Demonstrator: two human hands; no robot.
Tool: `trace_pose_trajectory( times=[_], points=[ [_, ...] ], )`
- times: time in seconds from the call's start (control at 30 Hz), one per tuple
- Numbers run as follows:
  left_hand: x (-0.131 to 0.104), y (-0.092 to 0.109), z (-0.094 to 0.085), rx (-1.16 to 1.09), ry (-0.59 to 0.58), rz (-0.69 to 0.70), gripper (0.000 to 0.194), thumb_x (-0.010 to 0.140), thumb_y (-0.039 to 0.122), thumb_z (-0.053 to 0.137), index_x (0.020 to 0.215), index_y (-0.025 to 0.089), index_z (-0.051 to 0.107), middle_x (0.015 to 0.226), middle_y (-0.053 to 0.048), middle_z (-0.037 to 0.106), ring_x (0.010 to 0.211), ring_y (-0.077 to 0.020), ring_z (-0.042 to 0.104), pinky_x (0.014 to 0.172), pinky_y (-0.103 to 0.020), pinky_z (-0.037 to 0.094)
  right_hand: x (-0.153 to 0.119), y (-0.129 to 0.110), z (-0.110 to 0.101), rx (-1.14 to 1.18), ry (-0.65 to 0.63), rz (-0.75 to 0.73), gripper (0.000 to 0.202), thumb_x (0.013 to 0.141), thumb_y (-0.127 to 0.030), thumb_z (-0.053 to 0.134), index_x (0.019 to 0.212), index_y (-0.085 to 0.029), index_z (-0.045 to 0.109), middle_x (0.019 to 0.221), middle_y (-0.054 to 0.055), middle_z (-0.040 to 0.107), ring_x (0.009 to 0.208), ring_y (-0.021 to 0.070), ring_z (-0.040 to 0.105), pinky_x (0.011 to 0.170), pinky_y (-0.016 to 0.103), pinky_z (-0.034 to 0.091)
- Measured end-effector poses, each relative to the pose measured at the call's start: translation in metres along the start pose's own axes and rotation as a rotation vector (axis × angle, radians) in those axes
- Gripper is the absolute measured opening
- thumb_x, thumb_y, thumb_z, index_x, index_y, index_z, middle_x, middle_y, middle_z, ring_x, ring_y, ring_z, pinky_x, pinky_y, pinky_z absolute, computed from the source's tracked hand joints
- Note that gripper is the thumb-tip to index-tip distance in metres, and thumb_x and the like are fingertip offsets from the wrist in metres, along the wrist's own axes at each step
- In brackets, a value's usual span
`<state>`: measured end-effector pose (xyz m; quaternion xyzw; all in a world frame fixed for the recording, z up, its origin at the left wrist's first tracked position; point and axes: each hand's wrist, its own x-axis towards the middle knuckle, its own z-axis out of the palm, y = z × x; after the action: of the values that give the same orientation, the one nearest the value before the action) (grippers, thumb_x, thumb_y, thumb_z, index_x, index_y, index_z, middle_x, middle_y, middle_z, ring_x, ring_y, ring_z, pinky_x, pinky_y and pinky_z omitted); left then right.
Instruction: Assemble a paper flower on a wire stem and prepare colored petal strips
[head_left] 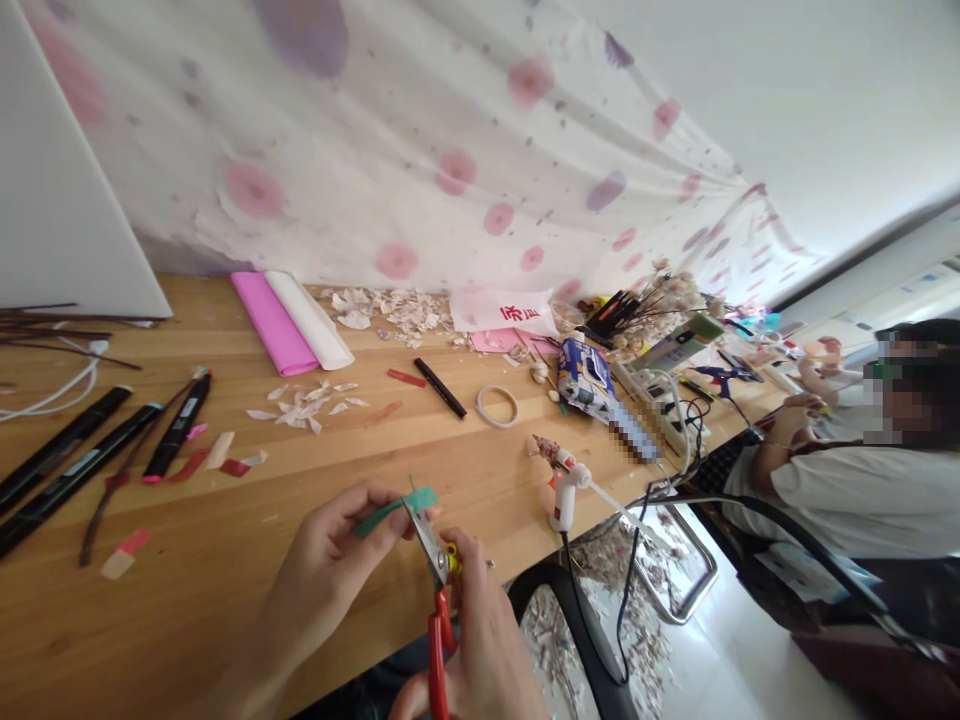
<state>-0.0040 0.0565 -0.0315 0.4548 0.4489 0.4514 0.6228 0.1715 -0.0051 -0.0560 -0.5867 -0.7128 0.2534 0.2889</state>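
Note:
Near the table's front edge, my left hand (pixel 345 550) pinches a strip of green crepe-like paper (pixel 379 512) between thumb and fingers. My right hand (pixel 484 620) is wrapped round a pair of red-handled scissors (pixel 437 640) with a yellow part by the pivot. The metal blades lie against the right part of the green strip, close to my left fingertips. A thin dark tip pokes up above the paper there; what it belongs to is unclear. To the right of my hands, a white hot glue gun (pixel 564 490) rests on the table with a glue stick in its back.
Markers (pixel 178 425), dark twigs (pixel 101 515) and paper scraps lie left. Pink (pixel 274 325) and white paper rolls are behind, beside pale petals (pixel 409 315). A black pen (pixel 440 388), tape roll (pixel 496 407) and wipes pack (pixel 585 375) lie beyond. A person (pixel 847 480) sits right.

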Motion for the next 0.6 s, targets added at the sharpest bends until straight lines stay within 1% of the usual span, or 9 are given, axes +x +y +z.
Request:
trace_pose_trajectory(
  times=[0.1,0.23,0.43,0.53,0.6],
  points=[
    [0.0002,0.0004,-0.0004,0.016,-0.025,-0.001,0.034,0.086,0.051,0.070,0.097,0.019,0.075,0.099,-0.005,0.080,0.092,-0.0201,0.072,0.088,-0.026,0.053,0.0010,-0.0008,-0.0001,-0.016,0.011,0.004,0.087,0.067,-0.074,0.071,0.127,-0.019,0.040,0.100,0.009,0.068,0.085,0.0278,0.072,0.073,0.034,0.059],
    [0.0012,0.0005,-0.0006,0.023,-0.020,0.004,0.033,0.086,0.050,0.070,0.096,0.019,0.075,0.098,-0.005,0.080,0.091,-0.0199,0.072,0.087,-0.025,0.053,0.0029,-0.0035,-0.0028,0.011,-0.011,-0.005,0.084,0.068,-0.077,0.067,0.125,-0.020,0.041,0.096,0.007,0.069,0.081,0.0257,0.072,0.070,0.032,0.059],
    [0.0020,-0.0004,-0.0008,0.019,-0.021,0.019,0.029,0.086,0.047,0.070,0.094,0.020,0.076,0.096,-0.005,0.080,0.089,-0.0188,0.072,0.086,-0.024,0.054,0.0039,-0.0043,-0.0043,0.009,-0.006,-0.039,0.093,0.068,-0.087,0.058,0.128,-0.018,0.041,0.078,0.001,0.068,0.066,0.0230,0.071,0.060,0.028,0.056],
    [0.0013,0.0000,-0.0006,0.015,-0.019,0.026,0.026,0.087,0.045,0.070,0.093,0.021,0.076,0.095,-0.004,0.080,0.088,-0.0184,0.072,0.086,-0.023,0.054,0.0043,-0.0039,-0.0036,-0.001,0.035,-0.075,0.098,0.069,-0.088,0.057,0.133,-0.017,0.038,0.075,0.000,0.068,0.060,0.0216,0.069,0.058,0.027,0.056],
    [0.0013,0.0008,0.0001,0.013,-0.017,0.032,0.025,0.087,0.044,0.069,0.091,0.021,0.076,0.094,-0.004,0.080,0.088,-0.0188,0.072,0.085,-0.024,0.054,0.0048,-0.0033,-0.0028,-0.005,0.053,-0.097,0.098,0.069,-0.089,0.056,0.134,-0.018,0.038,0.074,0.000,0.068,0.059,0.0213,0.069,0.057,0.026,0.056]
  ],
)
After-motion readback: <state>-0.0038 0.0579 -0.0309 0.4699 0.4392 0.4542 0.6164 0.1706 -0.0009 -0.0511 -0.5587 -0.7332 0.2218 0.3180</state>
